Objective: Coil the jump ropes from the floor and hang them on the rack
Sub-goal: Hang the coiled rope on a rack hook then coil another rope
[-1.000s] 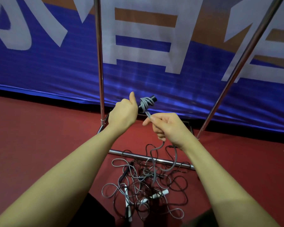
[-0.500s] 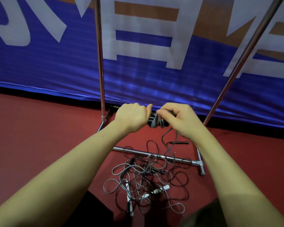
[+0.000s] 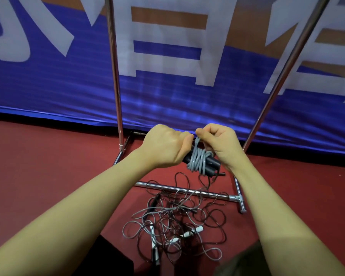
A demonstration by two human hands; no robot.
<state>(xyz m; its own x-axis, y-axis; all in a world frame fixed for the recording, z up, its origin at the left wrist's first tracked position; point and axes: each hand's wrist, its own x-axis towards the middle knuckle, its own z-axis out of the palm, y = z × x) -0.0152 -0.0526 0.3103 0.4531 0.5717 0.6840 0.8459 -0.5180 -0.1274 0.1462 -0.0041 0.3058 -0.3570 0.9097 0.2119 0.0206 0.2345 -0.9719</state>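
One grey jump rope (image 3: pixel 198 159), wound tight round paired black handles, gripped between left hand (image 3: pixel 165 145) and right hand (image 3: pixel 220 143), fingers curled. Fingertips and handle ends hidden. More ropes (image 3: pixel 175 226) tangled on floor below, beside rack (image 3: pixel 116 76); count unclear.

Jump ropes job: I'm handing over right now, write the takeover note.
Left hand grips the black handles of the grey cord jump rope.
Right hand pinches the cord's end above the wraps.
Done: grey cord is wound around its handles.
Left: secure the end and hang this bundle on the chrome tube rack; nothing shows hanging on its visible parts.
Tangled pile of thin dark and grey ropes lies on the red floor, across the rack's base bar.
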